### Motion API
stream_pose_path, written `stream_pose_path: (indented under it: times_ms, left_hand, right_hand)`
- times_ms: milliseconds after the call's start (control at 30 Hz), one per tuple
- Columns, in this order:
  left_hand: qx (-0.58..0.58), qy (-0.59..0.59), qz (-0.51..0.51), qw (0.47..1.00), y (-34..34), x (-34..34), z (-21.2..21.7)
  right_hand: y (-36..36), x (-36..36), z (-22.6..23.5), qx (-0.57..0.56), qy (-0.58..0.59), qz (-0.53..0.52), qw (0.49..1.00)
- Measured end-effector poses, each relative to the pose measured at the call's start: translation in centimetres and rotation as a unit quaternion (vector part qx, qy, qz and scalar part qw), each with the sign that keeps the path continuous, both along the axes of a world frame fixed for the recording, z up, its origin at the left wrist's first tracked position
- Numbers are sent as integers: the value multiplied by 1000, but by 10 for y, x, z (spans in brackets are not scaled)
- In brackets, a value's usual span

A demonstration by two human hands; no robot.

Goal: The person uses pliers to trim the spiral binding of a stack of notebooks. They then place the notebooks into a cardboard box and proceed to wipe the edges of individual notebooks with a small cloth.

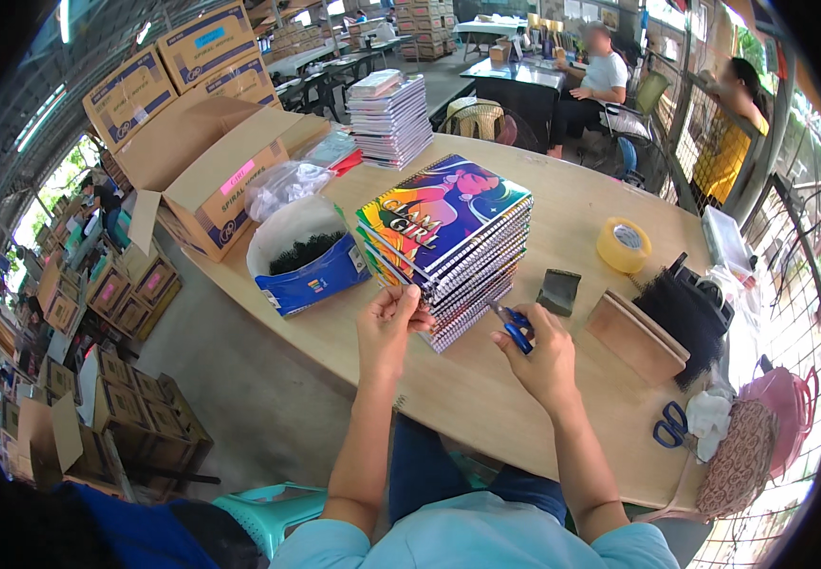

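1. A pile of notebooks [448,242] with wire spines sits in the middle of the bench [562,218]. The top cover is bright with a cartoon picture.
2. The left hand [387,327] is at the near corner of the pile. Its fingers [403,302] pinch the edge there, likely to hold the pile steady.
3. The right hand [543,356] is closed around a small tool with blue handles [516,327]. The tip points at the wire spines low on the pile. It looks like pliers or cutters, but it is too small to tell which.
4. Just right of the tool stands a small dark block [558,290]. What it is cannot be made out.
5. A roll of yellow tape [624,245] lies farther right, near at hand.
6. A wooden box [636,334] and a bunch of black wires [681,318] sit by the right edge. Blue scissors [670,425] lie close to the person.
7. Left of the pile is a blue box [311,275] lined with a plastic bag, with dark bits inside. Behind it is an open cardboard box [216,180].
8. A second pile of books [389,116] stands at the far end.
9. Two people sit far back, small and blurred. The picture bends at the rim, so the edges are hard to see.
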State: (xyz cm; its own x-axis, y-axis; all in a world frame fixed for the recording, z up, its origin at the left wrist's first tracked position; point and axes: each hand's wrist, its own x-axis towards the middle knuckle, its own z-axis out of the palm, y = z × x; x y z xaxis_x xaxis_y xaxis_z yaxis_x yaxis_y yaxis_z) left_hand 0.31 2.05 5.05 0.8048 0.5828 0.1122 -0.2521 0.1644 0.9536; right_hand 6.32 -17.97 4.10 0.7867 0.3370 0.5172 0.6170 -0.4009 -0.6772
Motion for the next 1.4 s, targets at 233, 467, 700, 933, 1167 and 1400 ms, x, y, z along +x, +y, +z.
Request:
stream_pose_path:
  times_ms: [233, 467, 700, 933, 1167, 1400]
  left_hand:
    - [-38, -19, 24, 999, 5, -2, -5]
    - [415, 24, 338, 844, 160, 10, 23]
    - [706, 194, -56, 678, -33, -92, -117]
    - [555, 10, 44, 831, 15, -71, -135]
    - [607, 88, 287, 736, 238, 33, 12]
    - [635, 55, 170, 751, 197, 82, 19]
  right_hand:
    - [28, -1, 9, -96, -107, -28, 989]
    - [10, 10, 6, -49, -96, 4, 994]
    - [-53, 4, -42, -31, 57, -39, 997]
    - [-69, 2, -66, -85, 24, 53, 995]
    - [-59, -3, -75, -46, 160, 105, 980]
    - [-57, 13, -48, 20, 107, 85, 990]
